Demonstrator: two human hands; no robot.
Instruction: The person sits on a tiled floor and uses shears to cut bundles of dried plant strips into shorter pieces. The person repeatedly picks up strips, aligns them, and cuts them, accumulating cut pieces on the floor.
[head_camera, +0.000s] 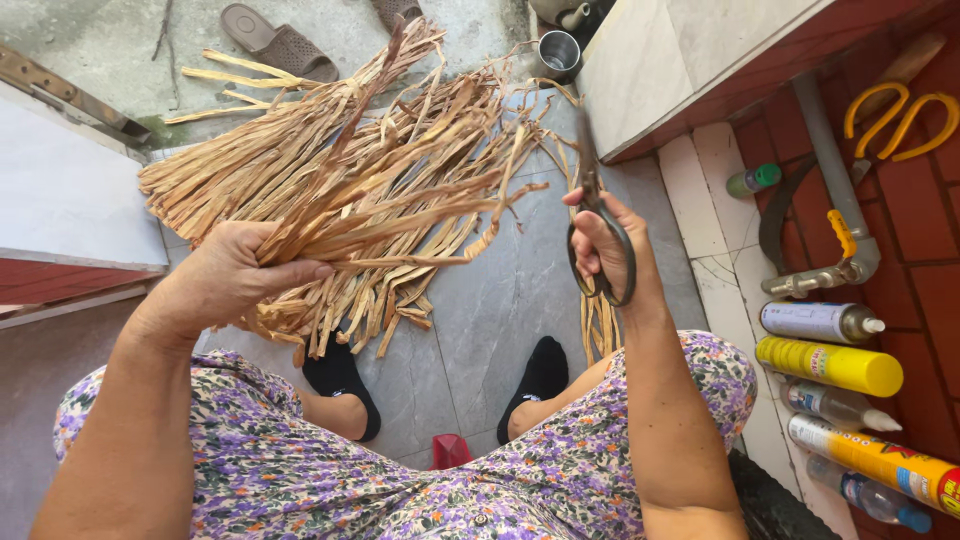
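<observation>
1. Head view, left side: the left hand (232, 277) is seen from its back, with the forearm raised from the lower left of the picture. Its fingers are closed tightly around a thick bundle of dried straw-coloured strips (340, 170), with the thumb laid along the bundle's near side.
2. The bundle is gripped near its cut ends, which hang just below the hand. The long ends are fanned up and to the right, over the grey tiled floor (500, 310) and towards the top of the picture.
3. Head view, right side: the right hand (610, 250) is held upright in the middle of the picture, with the forearm rising from the lower right. Its fingers are passed through the dark handles of a pair of large metal scissors (592, 215) and are closed on them.
4. The scissor blades are pointed up and away from the person, just beside the frayed tips of the bundle. Whether the blades are parted cannot be told.
5. A few loose strips (598, 330) are seen hanging below the right hand, near the right knee.
6. Two feet in black socks (540, 375) are planted on the floor between the arms, beneath a floral purple garment (420, 480).
7. To the right, spray cans (830, 365) are laid side by side on red tiles, near a grey pipe (830, 170) and yellow-handled shears (900, 115).
8. A brown sandal (280, 45) and a metal cup (558, 52) are seen at the top.
</observation>
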